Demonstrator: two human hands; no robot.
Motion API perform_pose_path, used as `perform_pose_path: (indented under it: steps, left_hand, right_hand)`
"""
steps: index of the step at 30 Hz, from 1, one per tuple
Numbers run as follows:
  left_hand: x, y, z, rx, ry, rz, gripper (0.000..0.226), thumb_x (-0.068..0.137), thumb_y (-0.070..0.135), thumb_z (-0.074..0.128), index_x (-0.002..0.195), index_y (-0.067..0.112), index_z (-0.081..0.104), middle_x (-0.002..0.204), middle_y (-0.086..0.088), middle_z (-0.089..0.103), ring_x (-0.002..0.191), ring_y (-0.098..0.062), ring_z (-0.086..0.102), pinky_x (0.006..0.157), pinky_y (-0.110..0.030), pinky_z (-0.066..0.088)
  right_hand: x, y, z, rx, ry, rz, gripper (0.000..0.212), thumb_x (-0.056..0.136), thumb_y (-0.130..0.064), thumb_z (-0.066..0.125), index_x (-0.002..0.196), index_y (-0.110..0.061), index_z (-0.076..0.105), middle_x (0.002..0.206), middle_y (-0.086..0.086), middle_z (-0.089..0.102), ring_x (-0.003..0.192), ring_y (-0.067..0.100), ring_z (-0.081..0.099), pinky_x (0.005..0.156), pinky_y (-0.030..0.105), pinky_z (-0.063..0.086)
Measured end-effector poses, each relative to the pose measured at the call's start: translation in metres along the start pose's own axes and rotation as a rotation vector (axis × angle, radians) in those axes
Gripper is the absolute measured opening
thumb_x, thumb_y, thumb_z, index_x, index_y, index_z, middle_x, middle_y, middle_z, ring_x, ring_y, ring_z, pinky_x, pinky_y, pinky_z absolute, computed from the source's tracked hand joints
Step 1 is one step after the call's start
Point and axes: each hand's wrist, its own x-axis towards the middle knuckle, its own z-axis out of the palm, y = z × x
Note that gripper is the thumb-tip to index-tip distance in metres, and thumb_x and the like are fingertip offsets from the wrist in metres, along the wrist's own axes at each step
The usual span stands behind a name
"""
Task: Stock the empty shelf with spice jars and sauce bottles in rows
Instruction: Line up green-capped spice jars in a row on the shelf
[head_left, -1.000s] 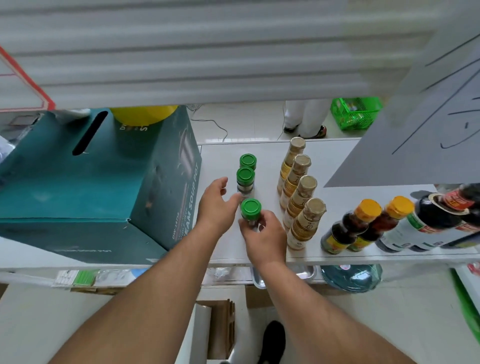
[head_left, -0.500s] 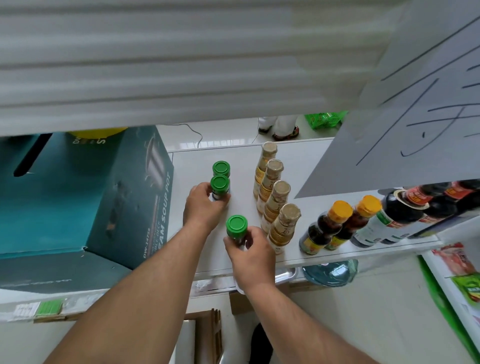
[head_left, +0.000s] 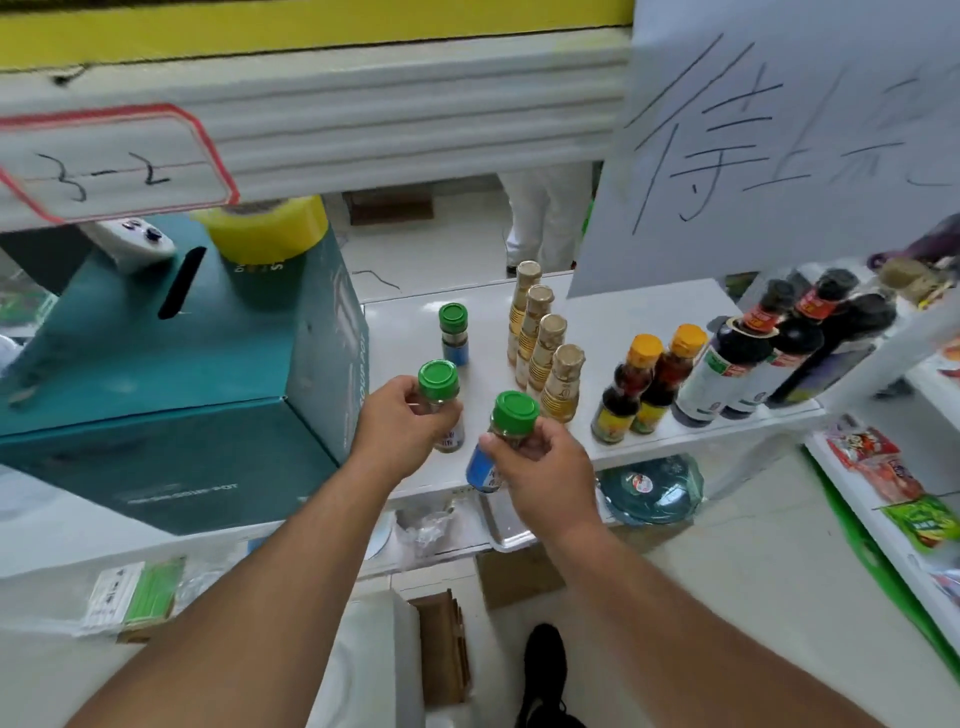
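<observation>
Head cam: left hand (head_left: 400, 431) clenched round green-capped spice jar (head_left: 439, 400), lifted just over white shelf (head_left: 649, 312); right hand (head_left: 540, 467) grasping second green-capped jar (head_left: 511, 428), tilted, at shelf's front edge. Third jar (head_left: 453, 335) upright farther back, beside row of gold-capped bottles (head_left: 545, 343). Prob. light, stiff, smooth-sided, maybe breakable; best gripped at body below cap, not by cap.

Both forearms are bare from elbow to wrist; no sleeve, watch, band or glove is visible. The left hand (head_left: 402, 434) and right hand (head_left: 545, 467) are ungloved, and no rings show on the fingers (head_left: 485, 448). One foot wears a black shoe (head_left: 543, 675). Light-coloured clothing (head_left: 363, 670) covers the lower body.
</observation>
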Motion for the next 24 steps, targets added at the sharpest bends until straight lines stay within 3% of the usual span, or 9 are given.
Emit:
perform_pose_path:
  steps: [2, 8, 13, 17, 19, 22, 24]
  left_hand:
    - [-0.023, 0.011, -0.004, 0.003, -0.082, 0.042, 0.030, 0.079, 0.033, 0.086, 0.101, 0.023, 0.069, 0.091, 0.008, 0.074, 0.085, -0.009, 0.070, 0.064, -0.019, 0.047]
    - [-0.085, 0.049, 0.013, 0.002, -0.310, 0.188, 0.029, 0.075, 0.032, 0.088, 0.097, 0.026, 0.072, 0.089, 0.009, 0.076, 0.081, -0.006, 0.073, 0.074, -0.026, 0.058]
    - [-0.120, 0.090, 0.054, 0.080, -0.450, 0.327, 0.025, 0.075, 0.033, 0.088, 0.095, 0.030, 0.072, 0.089, 0.012, 0.076, 0.078, 0.001, 0.071, 0.071, -0.017, 0.056]
    - [-0.142, 0.125, 0.102, 0.130, -0.545, 0.430, 0.021, 0.077, 0.032, 0.087, 0.088, 0.029, 0.069, 0.082, 0.009, 0.073, 0.073, -0.005, 0.068, 0.054, -0.006, 0.044]
    - [-0.152, 0.143, 0.132, 0.158, -0.605, 0.464, 0.020, 0.077, 0.033, 0.086, 0.086, 0.029, 0.069, 0.082, 0.008, 0.073, 0.074, -0.007, 0.068, 0.060, -0.012, 0.051]
    - [-0.163, 0.170, 0.185, 0.177, -0.678, 0.496, 0.027, 0.071, 0.041, 0.088, 0.088, 0.026, 0.073, 0.081, 0.007, 0.076, 0.076, -0.010, 0.072, 0.077, -0.035, 0.060]
    - [-0.173, 0.192, 0.223, 0.170, -0.730, 0.529, 0.029, 0.072, 0.041, 0.087, 0.091, 0.024, 0.073, 0.083, 0.007, 0.075, 0.077, -0.010, 0.071, 0.076, -0.035, 0.059]
  right_hand:
    - [-0.021, -0.008, -0.016, 0.055, 0.047, 0.006, 0.026, 0.080, -0.037, 0.086, 0.098, -0.025, 0.072, 0.087, -0.011, 0.077, 0.084, 0.003, 0.072, 0.082, 0.032, 0.060]
    - [-0.074, -0.015, -0.074, 0.128, 0.242, 0.019, 0.028, 0.077, -0.033, 0.089, 0.088, -0.014, 0.072, 0.077, 0.003, 0.073, 0.069, 0.017, 0.068, 0.067, 0.036, 0.057]
    - [-0.104, -0.012, -0.135, 0.123, 0.469, 0.036, 0.047, 0.068, -0.043, 0.089, 0.090, -0.007, 0.069, 0.085, 0.012, 0.075, 0.077, 0.024, 0.075, 0.072, 0.045, 0.061]
    - [-0.124, -0.007, -0.195, 0.039, 0.665, 0.026, 0.038, 0.070, -0.042, 0.088, 0.075, -0.021, 0.058, 0.071, -0.005, 0.066, 0.067, 0.016, 0.065, 0.065, 0.036, 0.052]
    - [-0.130, -0.004, -0.228, -0.007, 0.754, 0.035, 0.038, 0.069, -0.044, 0.087, 0.076, -0.022, 0.057, 0.071, -0.008, 0.066, 0.068, 0.015, 0.064, 0.067, 0.035, 0.051]
    - [-0.137, 0.001, -0.278, -0.032, 0.852, 0.071, 0.043, 0.072, -0.041, 0.087, 0.076, -0.019, 0.050, 0.071, -0.006, 0.061, 0.067, 0.017, 0.058, 0.066, 0.036, 0.048]
    - [-0.140, 0.007, -0.312, -0.047, 0.914, 0.087, 0.042, 0.073, -0.041, 0.086, 0.077, -0.018, 0.052, 0.072, -0.004, 0.061, 0.069, 0.019, 0.059, 0.067, 0.038, 0.049]
